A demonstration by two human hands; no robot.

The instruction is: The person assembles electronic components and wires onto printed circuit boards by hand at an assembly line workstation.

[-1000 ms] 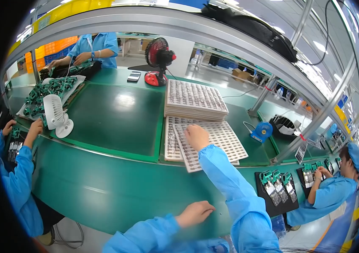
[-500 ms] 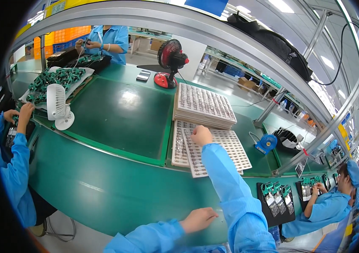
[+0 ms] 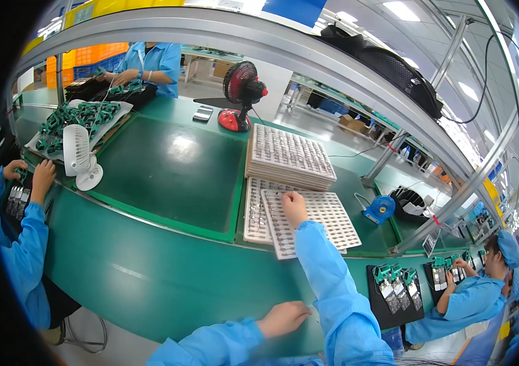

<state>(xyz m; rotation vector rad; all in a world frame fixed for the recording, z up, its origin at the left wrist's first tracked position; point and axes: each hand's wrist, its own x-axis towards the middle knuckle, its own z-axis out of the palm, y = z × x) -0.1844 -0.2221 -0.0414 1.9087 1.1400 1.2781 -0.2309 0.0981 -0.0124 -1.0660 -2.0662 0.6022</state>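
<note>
My right hand (image 3: 296, 209) is over the upper left part of a loose white tray (image 3: 338, 222) with rows of small slots. Its fingers are bent into a pinch, and what the fingertips hold, if anything, is too small to tell. Under that tray, set at a slight angle, lies another white tray (image 3: 255, 222) with small parts in its rows. Lower down, my left hand (image 3: 285, 318) rests over the green bench (image 3: 149, 268) near its front edge. Those fingers are pressed together, with their contents hidden.
Behind the trays stands a stack of filled white trays (image 3: 290, 152). Around it are a red-black fan (image 3: 241, 91), a blue fan (image 3: 380, 209) and a white fan (image 3: 79, 155). Green parts (image 3: 70, 125) are heaped at left; a black board (image 3: 396, 299) lies right. Co-workers sit at both sides.
My right hand has moved slightly nearer and to the right over the loose tray. My left hand stays almost still. The whole view has shifted a little.
</note>
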